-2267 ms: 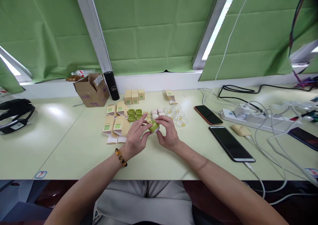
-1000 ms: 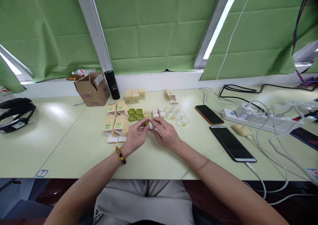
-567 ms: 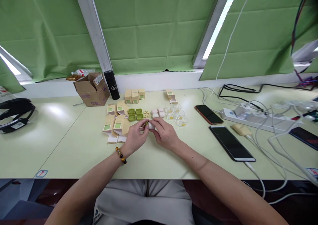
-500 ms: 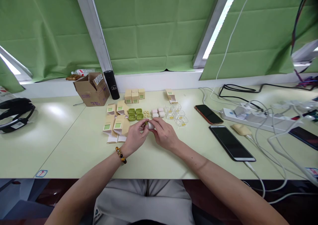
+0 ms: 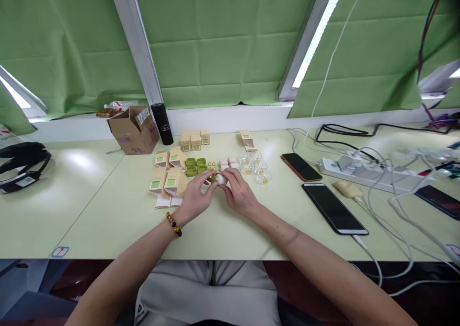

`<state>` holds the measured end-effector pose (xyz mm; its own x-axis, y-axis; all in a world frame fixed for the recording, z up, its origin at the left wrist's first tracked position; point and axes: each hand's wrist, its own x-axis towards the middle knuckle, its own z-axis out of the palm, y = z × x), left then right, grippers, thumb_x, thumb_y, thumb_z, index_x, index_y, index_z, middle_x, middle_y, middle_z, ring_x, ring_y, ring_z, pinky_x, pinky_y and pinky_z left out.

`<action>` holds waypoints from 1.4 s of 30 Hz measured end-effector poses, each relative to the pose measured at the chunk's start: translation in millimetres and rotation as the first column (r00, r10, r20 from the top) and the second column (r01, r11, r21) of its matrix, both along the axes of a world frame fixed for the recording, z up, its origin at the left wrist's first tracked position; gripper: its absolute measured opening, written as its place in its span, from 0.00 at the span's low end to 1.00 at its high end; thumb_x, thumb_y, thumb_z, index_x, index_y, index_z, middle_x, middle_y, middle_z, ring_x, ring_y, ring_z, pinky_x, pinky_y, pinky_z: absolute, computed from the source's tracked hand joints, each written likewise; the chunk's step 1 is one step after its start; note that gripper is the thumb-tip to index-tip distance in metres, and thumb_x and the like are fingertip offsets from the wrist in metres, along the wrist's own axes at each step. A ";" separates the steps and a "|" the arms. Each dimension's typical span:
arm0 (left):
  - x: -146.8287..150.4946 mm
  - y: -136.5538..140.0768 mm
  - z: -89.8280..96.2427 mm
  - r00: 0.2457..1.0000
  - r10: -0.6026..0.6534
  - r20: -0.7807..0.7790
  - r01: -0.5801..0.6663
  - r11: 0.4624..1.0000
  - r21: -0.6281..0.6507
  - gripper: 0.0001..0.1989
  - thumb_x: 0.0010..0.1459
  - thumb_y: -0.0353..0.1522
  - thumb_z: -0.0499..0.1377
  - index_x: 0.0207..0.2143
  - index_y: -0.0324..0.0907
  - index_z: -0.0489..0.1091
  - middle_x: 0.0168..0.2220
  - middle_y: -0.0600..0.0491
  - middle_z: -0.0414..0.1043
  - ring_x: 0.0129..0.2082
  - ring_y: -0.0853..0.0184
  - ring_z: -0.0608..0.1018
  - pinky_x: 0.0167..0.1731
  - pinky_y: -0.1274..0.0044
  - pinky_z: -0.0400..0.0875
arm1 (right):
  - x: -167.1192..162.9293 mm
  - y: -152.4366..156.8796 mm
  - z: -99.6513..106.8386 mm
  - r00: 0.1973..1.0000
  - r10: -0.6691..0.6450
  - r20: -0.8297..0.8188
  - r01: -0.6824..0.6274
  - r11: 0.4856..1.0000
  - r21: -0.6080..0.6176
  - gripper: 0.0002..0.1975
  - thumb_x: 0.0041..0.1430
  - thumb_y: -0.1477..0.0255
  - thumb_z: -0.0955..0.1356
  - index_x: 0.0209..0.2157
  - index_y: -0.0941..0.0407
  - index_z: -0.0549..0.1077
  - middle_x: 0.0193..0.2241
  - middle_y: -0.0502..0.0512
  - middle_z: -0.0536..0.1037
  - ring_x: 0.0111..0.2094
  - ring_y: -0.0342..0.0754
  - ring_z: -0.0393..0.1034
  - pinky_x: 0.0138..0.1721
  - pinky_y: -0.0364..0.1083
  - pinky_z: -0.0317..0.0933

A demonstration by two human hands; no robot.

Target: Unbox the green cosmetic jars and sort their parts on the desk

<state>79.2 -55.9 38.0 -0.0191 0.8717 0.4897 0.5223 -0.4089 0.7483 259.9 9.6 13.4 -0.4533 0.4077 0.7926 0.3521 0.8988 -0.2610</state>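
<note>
My left hand (image 5: 197, 195) pinches a small olive-green piece (image 5: 214, 178) between thumb and fingers. Against it is a small white rounded piece (image 5: 222, 180), gripped by my right hand (image 5: 240, 192). The two pieces touch; fingers partly hide both. Just beyond my hands are several small green square cups (image 5: 196, 162), a few tiny yellowish pieces (image 5: 212, 164), several pale pink-white rounded pieces (image 5: 229, 162) and several clear plastic covers with yellow marks (image 5: 256, 165). Opened kraft-paper boxes with green labels (image 5: 171, 180) lie left of my left hand.
Farther back stand small kraft boxes (image 5: 195, 139), a lone opened kraft box (image 5: 247, 140), a cardboard carton (image 5: 132, 132) and a black bottle (image 5: 162, 123). On the right lie phones (image 5: 335, 208), a white power strip (image 5: 373, 172) and tangled cables. A black headset (image 5: 23, 165) lies far left.
The white piece in my right hand has turned and shows more of its surface. My fingers have shifted slightly; both hands stay at nearly the same spot.
</note>
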 end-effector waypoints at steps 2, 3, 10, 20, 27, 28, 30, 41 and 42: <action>-3.5 0.1 1.4 0.999 -0.039 -0.027 0.039 0.999 -0.008 0.23 0.64 0.35 0.65 0.61 0.47 0.72 0.62 0.44 0.74 0.60 0.55 0.75 0.61 0.59 0.71 | 2.6 2.1 0.6 0.995 0.065 -0.071 -0.071 0.994 -0.085 0.16 0.73 0.70 0.63 0.60 0.54 0.67 0.51 0.66 0.73 0.52 0.56 0.73 0.48 0.56 0.77; -4.8 0.4 1.9 0.999 -0.047 -0.020 0.047 0.999 -0.016 0.25 0.63 0.35 0.66 0.61 0.47 0.72 0.62 0.44 0.74 0.62 0.54 0.74 0.63 0.58 0.69 | 3.0 2.4 1.0 0.989 0.095 -0.111 -0.109 0.985 -0.132 0.16 0.73 0.70 0.64 0.59 0.54 0.68 0.51 0.65 0.73 0.51 0.55 0.74 0.47 0.55 0.78; -2.8 6.1 -2.8 0.970 -0.086 0.226 0.108 0.990 -0.086 0.21 0.61 0.36 0.68 0.56 0.43 0.73 0.55 0.43 0.77 0.55 0.58 0.78 0.59 0.63 0.73 | -2.3 -5.6 5.6 0.948 0.139 -0.285 -0.243 0.896 -0.372 0.12 0.72 0.67 0.65 0.53 0.53 0.71 0.48 0.62 0.73 0.44 0.51 0.74 0.41 0.50 0.76; 5.5 5.8 -8.4 0.866 -0.090 0.493 0.186 0.971 -0.149 0.26 0.58 0.38 0.71 0.56 0.40 0.70 0.55 0.41 0.77 0.55 0.56 0.80 0.59 0.62 0.75 | -7.0 -7.9 3.9 0.927 0.073 -0.367 -0.257 0.837 -0.483 0.12 0.71 0.61 0.66 0.51 0.52 0.71 0.47 0.59 0.73 0.39 0.49 0.72 0.41 0.51 0.72; -5.4 15.4 -11.3 0.810 -0.058 0.584 0.145 0.984 -0.104 0.29 0.56 0.42 0.73 0.55 0.39 0.70 0.54 0.39 0.79 0.54 0.56 0.81 0.60 0.61 0.75 | 2.3 5.2 14.9 0.732 -0.060 -0.678 -0.533 0.571 -0.625 0.22 0.61 0.53 0.75 0.50 0.50 0.73 0.45 0.55 0.81 0.38 0.50 0.80 0.47 0.54 0.75; -6.8 16.2 -11.3 0.797 -0.058 0.601 0.148 0.984 -0.101 0.29 0.56 0.42 0.73 0.55 0.39 0.70 0.55 0.40 0.78 0.55 0.56 0.81 0.60 0.61 0.74 | 4.4 7.9 17.1 0.697 -0.071 -0.714 -0.585 0.521 -0.622 0.22 0.60 0.53 0.76 0.49 0.51 0.76 0.46 0.55 0.82 0.39 0.51 0.81 0.45 0.53 0.76; -8.5 16.4 -10.9 0.772 -0.066 0.632 0.165 0.981 -0.099 0.30 0.57 0.42 0.73 0.56 0.40 0.70 0.56 0.40 0.78 0.57 0.56 0.80 0.62 0.61 0.73 | 8.4 13.2 19.8 0.632 -0.095 -0.769 -0.676 0.418 -0.607 0.20 0.58 0.53 0.77 0.45 0.52 0.79 0.46 0.56 0.83 0.40 0.51 0.81 0.40 0.50 0.76; -8.6 15.5 -12.5 0.671 -0.060 0.739 0.223 0.967 -0.124 0.30 0.58 0.41 0.73 0.58 0.39 0.71 0.54 0.41 0.79 0.54 0.56 0.81 0.60 0.60 0.74 | 17.0 27.8 16.0 0.503 -0.187 -0.844 -0.809 0.242 -0.536 0.19 0.57 0.57 0.79 0.43 0.54 0.79 0.38 0.56 0.86 0.38 0.48 0.83 0.38 0.45 0.80; -8.6 15.4 -12.4 0.674 -0.058 0.737 0.221 0.967 -0.126 0.30 0.58 0.41 0.73 0.58 0.39 0.71 0.53 0.42 0.79 0.54 0.57 0.81 0.60 0.61 0.73 | 16.8 26.8 17.4 0.503 -0.181 -0.845 -0.810 0.243 -0.534 0.19 0.57 0.56 0.79 0.43 0.54 0.79 0.38 0.55 0.86 0.38 0.48 0.83 0.39 0.46 0.80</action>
